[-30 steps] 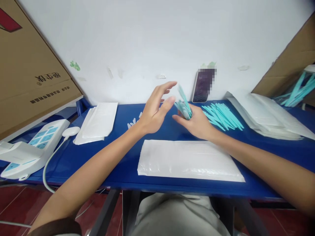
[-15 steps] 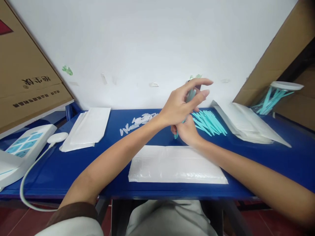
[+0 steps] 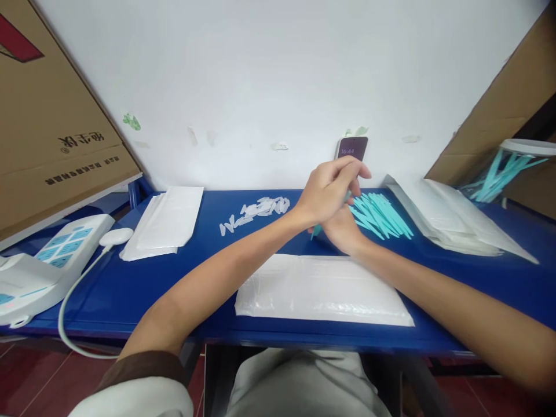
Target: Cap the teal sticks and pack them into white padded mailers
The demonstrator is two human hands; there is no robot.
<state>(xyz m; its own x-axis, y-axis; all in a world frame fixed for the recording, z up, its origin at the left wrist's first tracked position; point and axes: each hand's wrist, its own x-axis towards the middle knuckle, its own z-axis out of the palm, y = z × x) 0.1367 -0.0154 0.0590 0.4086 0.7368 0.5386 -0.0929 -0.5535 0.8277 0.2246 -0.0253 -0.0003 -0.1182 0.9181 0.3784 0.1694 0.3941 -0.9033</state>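
Observation:
My left hand (image 3: 329,188) is closed around the upper end of a slim teal stick (image 3: 317,231), crossing over my right hand. My right hand (image 3: 341,227) grips the stick lower down, mostly hidden beneath the left wrist. The stick's lower tip pokes out left of the right fingers, while its top is covered by the left fingers. Just right of the hands lies a pile of teal sticks (image 3: 382,215). To the left are scattered small translucent whitish pieces (image 3: 263,207). A white padded envelope (image 3: 324,289) lies flat under my forearms.
White envelopes lie at left (image 3: 167,220) and at right (image 3: 452,220). A phone (image 3: 354,147) leans on the wall. A clear jar (image 3: 499,174) holds teal sticks. A power strip (image 3: 65,260) and a white charger (image 3: 116,237) sit left, beside a cardboard box (image 3: 65,116).
My left thumb and forefinger, apart before around the stick's pale upper end, have closed in. The left hand has come down closer onto the right. The view has shifted slightly left.

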